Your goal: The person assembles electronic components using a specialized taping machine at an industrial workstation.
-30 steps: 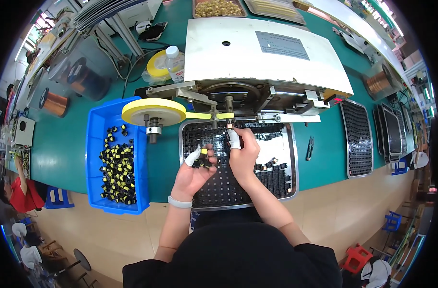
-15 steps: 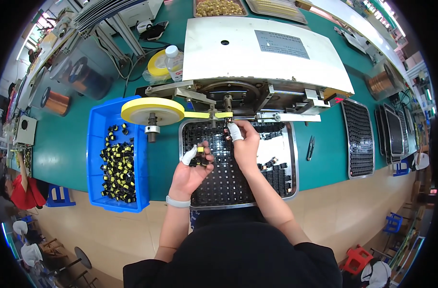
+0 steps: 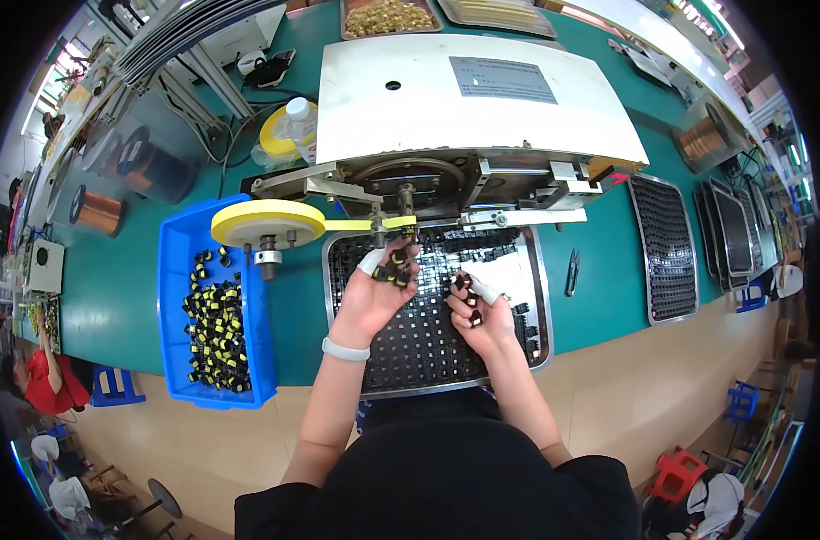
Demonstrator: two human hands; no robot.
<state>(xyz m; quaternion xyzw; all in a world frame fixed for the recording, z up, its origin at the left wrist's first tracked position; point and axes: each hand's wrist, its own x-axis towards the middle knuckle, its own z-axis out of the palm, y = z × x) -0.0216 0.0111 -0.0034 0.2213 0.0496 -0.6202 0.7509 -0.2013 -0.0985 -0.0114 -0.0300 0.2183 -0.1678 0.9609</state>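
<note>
Far L: blue bin [image 3: 178, 360] w/ a loose pile of black-and-yellow parts [image 3: 219, 337]. Next, yellow tape roll [image 3: 252, 219]; its tape strip [image 3: 347, 226] runs R to the spindle [image 3: 406, 196] of the white machine [image 3: 383, 121].

L hand [image 3: 374, 301] is up just below the spindle, palm up, fingers curled round several taped parts [image 3: 394, 272], white-wrapped thumb alongside; can't tell if the fingertips also pinch the piece at the spindle tip. Prob. best: support that piece squarely, strip flat & untwisted, skin clear of moving metal.

R hand [image 3: 492, 326] is over the metal tray [image 3: 547, 306], fingers bent in, a white-wrapped digit pressing on a few copper-wound parts [image 3: 464, 282]. Seems wise to hold 1 part fwd at the tips, extras tucked back, w/o squeezing the windings.

Snips [image 3: 573, 272] lie R of the tray, apart from both hands.
</note>
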